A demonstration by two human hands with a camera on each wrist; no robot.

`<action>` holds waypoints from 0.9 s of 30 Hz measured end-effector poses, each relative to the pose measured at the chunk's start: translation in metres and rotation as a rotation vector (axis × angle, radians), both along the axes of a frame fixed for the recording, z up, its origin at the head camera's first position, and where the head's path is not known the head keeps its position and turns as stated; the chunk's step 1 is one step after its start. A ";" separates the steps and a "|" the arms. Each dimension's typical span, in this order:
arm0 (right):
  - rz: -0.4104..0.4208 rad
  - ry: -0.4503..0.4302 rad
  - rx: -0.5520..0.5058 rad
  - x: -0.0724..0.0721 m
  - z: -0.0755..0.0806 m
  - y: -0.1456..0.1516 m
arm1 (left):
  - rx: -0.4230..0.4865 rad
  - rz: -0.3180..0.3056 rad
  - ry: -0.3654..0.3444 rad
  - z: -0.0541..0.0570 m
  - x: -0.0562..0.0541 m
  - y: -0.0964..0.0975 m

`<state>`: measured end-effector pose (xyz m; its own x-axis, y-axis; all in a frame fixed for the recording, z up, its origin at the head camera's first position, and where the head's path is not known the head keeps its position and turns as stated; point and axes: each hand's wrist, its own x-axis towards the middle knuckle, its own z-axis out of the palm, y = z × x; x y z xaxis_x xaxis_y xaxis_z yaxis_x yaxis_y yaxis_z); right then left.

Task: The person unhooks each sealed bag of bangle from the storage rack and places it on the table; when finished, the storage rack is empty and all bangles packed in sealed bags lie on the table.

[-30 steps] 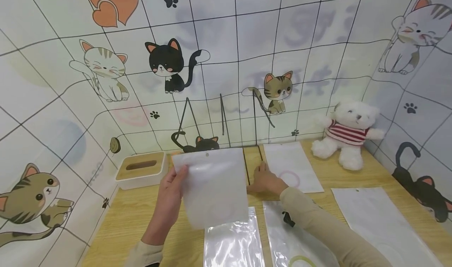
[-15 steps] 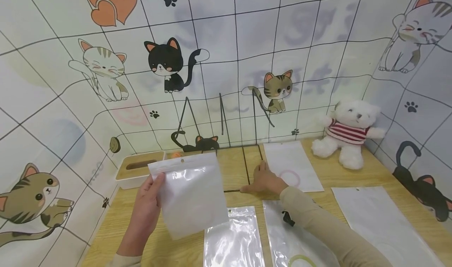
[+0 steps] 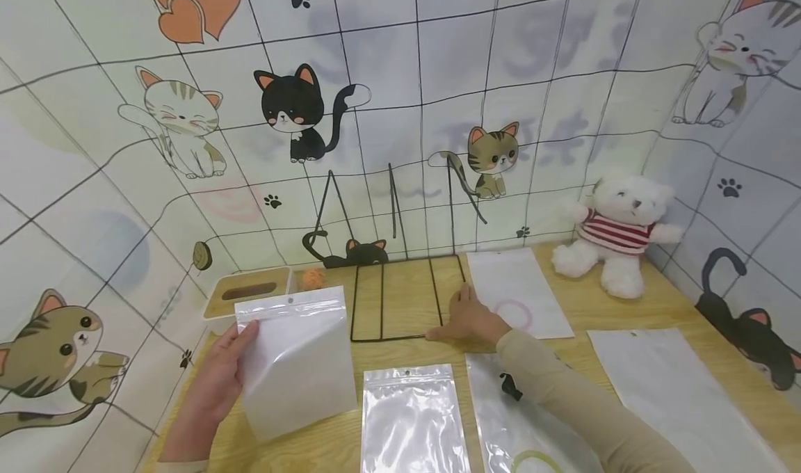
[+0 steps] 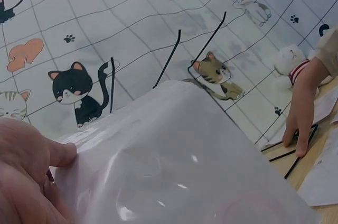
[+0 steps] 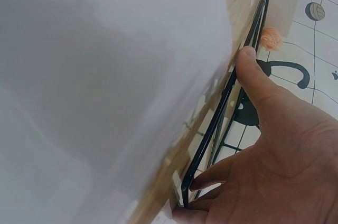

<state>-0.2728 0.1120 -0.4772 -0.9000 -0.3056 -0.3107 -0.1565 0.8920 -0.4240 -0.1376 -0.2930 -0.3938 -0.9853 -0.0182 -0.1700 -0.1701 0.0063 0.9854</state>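
Note:
My left hand [image 3: 219,372] pinches the upper left edge of a white plastic zip bag [image 3: 297,362], with the thumb on its near face. In the left wrist view the bag [image 4: 148,155] spreads across the lower half, its surface creased and shiny. A black wire rack [image 3: 382,306] has its base on the wooden table, with upright prongs rising against the wall. My right hand [image 3: 469,318] holds the rack's front right corner. In the right wrist view the thumb lies along the front bar [image 5: 210,129] and fingers curl at the corner.
A flat silvery zip bag [image 3: 413,421], a bag with a green ring [image 3: 535,462], a bag with a pink ring [image 3: 526,285] and another white bag [image 3: 669,389] lie on the table. A tissue box [image 3: 250,289], an orange ball [image 3: 313,278] and a teddy bear [image 3: 616,240] stand behind.
My left hand has carried the white bag left and down, away from in front of the rack, uncovering the rack's base. The right hand has stayed at the rack.

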 end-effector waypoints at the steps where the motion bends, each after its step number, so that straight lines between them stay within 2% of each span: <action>1: -0.003 -0.001 -0.001 0.000 0.000 0.000 | -0.028 -0.017 -0.020 -0.002 -0.002 -0.007; 4: -0.008 -0.006 0.004 0.000 -0.002 0.001 | -0.084 -0.039 -0.077 -0.009 -0.007 -0.025; 9: -0.006 -0.007 -0.004 -0.001 -0.003 0.002 | -0.143 -0.006 -0.163 -0.020 -0.016 -0.046; 13: -0.009 -0.004 -0.011 -0.002 -0.003 0.002 | -0.208 0.023 -0.170 -0.031 -0.022 -0.052; 19: 0.005 0.005 0.003 -0.003 -0.003 0.000 | -0.304 0.060 -0.177 -0.056 -0.026 -0.057; 23: 0.002 0.002 -0.007 -0.002 -0.003 0.000 | -0.392 0.051 -0.185 -0.071 -0.030 -0.062; 27: -0.002 -0.002 -0.015 -0.002 -0.003 0.001 | -0.514 0.011 -0.185 -0.080 -0.032 -0.067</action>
<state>-0.2745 0.1128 -0.4805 -0.9001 -0.3085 -0.3075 -0.1540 0.8857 -0.4379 -0.1693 -0.3596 -0.4742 -0.9391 -0.1546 -0.3070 -0.3431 0.4763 0.8096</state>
